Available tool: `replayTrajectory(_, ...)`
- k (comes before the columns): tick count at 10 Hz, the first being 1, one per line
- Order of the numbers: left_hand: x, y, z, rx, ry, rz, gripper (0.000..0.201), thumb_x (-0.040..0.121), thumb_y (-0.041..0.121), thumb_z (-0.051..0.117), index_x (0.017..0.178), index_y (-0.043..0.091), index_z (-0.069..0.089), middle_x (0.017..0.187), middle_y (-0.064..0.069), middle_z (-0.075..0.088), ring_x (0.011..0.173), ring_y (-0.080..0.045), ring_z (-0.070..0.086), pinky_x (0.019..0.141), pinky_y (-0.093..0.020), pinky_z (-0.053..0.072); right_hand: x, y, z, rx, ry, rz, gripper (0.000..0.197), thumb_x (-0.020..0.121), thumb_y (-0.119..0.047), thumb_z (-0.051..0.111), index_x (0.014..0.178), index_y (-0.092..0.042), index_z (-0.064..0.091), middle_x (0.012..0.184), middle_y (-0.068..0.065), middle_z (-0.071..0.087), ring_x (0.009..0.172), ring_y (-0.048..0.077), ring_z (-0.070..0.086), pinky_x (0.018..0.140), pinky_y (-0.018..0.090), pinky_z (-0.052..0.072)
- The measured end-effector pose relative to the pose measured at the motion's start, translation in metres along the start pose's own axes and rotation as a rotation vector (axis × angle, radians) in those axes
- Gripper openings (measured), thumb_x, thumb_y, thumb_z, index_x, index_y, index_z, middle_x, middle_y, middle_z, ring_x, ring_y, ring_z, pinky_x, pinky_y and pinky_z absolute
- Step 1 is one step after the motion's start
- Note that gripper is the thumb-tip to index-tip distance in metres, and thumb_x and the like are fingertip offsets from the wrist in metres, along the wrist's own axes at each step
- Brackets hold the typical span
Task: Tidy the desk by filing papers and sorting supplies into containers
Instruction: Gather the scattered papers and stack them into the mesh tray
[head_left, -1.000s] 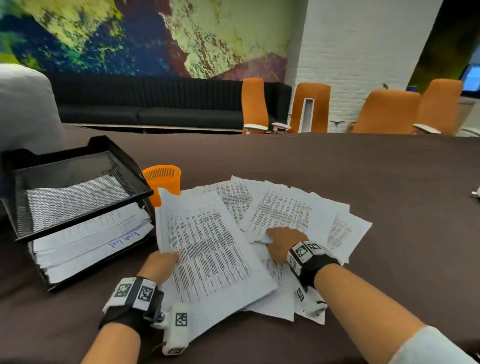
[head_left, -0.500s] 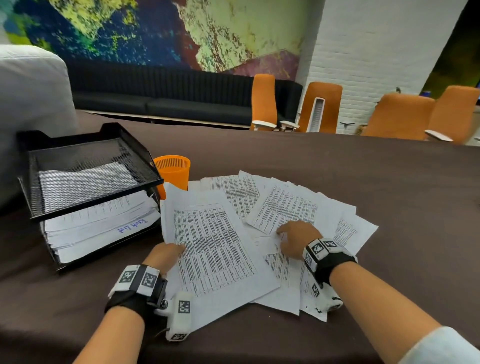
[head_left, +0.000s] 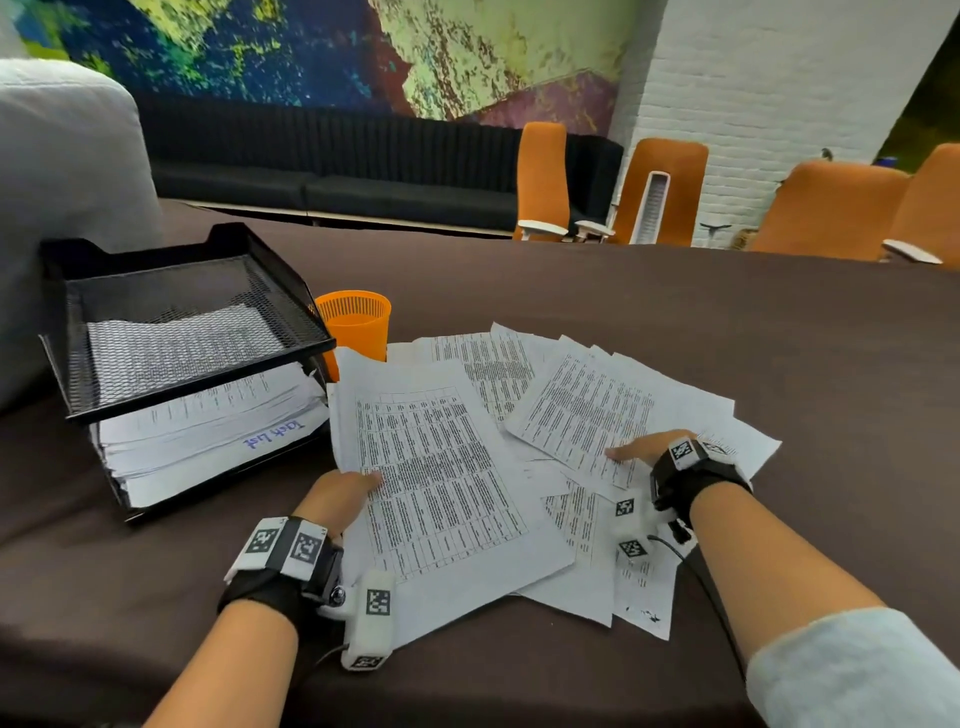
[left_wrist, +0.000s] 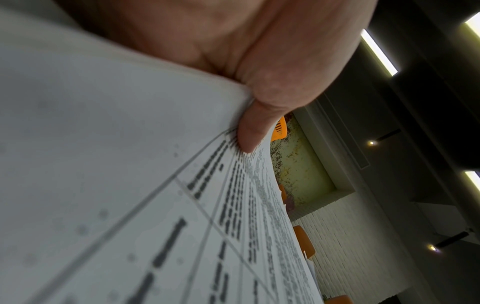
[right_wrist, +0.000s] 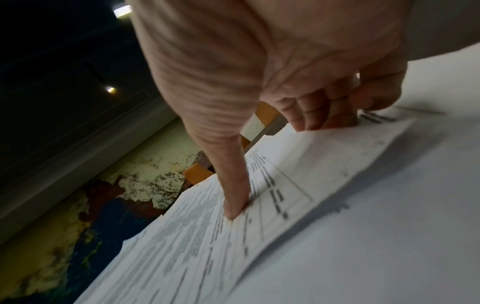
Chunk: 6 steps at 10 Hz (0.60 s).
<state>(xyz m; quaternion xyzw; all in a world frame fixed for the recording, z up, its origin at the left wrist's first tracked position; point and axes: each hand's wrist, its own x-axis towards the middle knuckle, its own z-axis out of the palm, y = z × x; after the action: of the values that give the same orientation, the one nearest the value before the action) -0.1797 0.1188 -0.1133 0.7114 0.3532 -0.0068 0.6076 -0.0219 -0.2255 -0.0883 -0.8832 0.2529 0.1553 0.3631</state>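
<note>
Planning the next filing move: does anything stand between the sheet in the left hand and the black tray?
Nothing visible does. The left hand grips the sheet by its left edge; only bare table separates it from the tray. The orange cup stands at the sheet's far corner, aside.

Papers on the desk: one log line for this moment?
left hand: pinches front sheet edge | right hand: thumb presses fanned sheet, fingers curled at its edge

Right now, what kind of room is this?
Probably an office meeting room: a big brown table, orange chairs at its far side, and a black paper tray beside printed papers.
</note>
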Motion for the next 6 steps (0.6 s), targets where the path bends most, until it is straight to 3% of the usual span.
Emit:
replayTrajectory(1, 0.001, 0.001, -0.002, -0.055, -0.053, -0.041, 0.041, 0.093, 0.020, 0.064, 0.125, -0.004, 0.055, 0.114, -0.026, 0.066, 0.105, -0.043, 0.064, 0.096, -0.054, 0.050, -0.022, -0.002, -0.003, -0.105, 0.078, -0.051, 0.055, 0.078, -0.029, 0.082, 0.123, -0.004, 0.063, 0.131, 0.010, 0.061, 0.118, 0.031, 0.060, 0.101, 0.040, 0.048)
replayTrajectory(2, 0.003, 0.000, -0.005, -0.117, -0.088, -0.076, 0.044, 0.091, 0.023, 0.066, 0.126, -0.001, 0.054, 0.108, -0.023, 0.068, 0.096, -0.041, 0.067, 0.092, -0.057, 0.052, -0.022, -0.005, -0.004, -0.040, 0.204, -0.157, 0.020, 0.091, -0.015, 0.058, 0.103, -0.003, 0.068, 0.107, 0.014, 0.068, 0.094, 0.033, 0.065, 0.079, 0.034, 0.050)
replayTrajectory(3, 0.006, 0.000, -0.008, -0.183, -0.051, -0.069, 0.045, 0.092, 0.022, 0.066, 0.128, -0.002, 0.053, 0.113, -0.023, 0.066, 0.102, -0.041, 0.065, 0.094, -0.056, 0.051, -0.021, -0.010, -0.004, 0.185, 0.294, -0.292, 0.013, 0.088, -0.012, 0.057, 0.093, -0.004, 0.065, 0.108, 0.018, 0.068, 0.095, 0.034, 0.063, 0.074, 0.029, 0.042)
replayTrajectory(4, 0.011, -0.002, -0.006, -0.140, 0.008, -0.034, 0.044, 0.094, 0.019, 0.062, 0.130, -0.005, 0.053, 0.121, -0.024, 0.063, 0.112, -0.042, 0.060, 0.100, -0.047, 0.048, -0.037, -0.029, 0.000, 0.118, 0.125, -0.388, 0.023, 0.091, -0.013, 0.060, 0.107, 0.001, 0.068, 0.110, 0.017, 0.068, 0.094, 0.029, 0.062, 0.064, 0.026, 0.045)
replayTrajectory(5, 0.013, -0.003, -0.002, -0.109, 0.038, -0.002, 0.040, 0.095, 0.017, 0.060, 0.126, -0.008, 0.055, 0.126, -0.027, 0.059, 0.119, -0.042, 0.056, 0.102, -0.043, 0.046, -0.053, -0.046, 0.014, -0.101, 0.001, -0.408, 0.038, 0.094, -0.022, 0.060, 0.124, 0.001, 0.061, 0.129, 0.012, 0.061, 0.117, 0.031, 0.058, 0.091, 0.032, 0.048)
replayTrajectory(6, 0.011, -0.002, -0.001, -0.113, 0.035, -0.013, 0.038, 0.096, 0.017, 0.059, 0.126, -0.007, 0.056, 0.127, -0.026, 0.059, 0.119, -0.040, 0.056, 0.104, -0.047, 0.044, -0.057, -0.059, 0.036, -0.134, -0.011, -0.408, 0.043, 0.089, -0.024, 0.066, 0.120, 0.005, 0.061, 0.123, 0.019, 0.065, 0.107, 0.030, 0.064, 0.090, 0.037, 0.052)
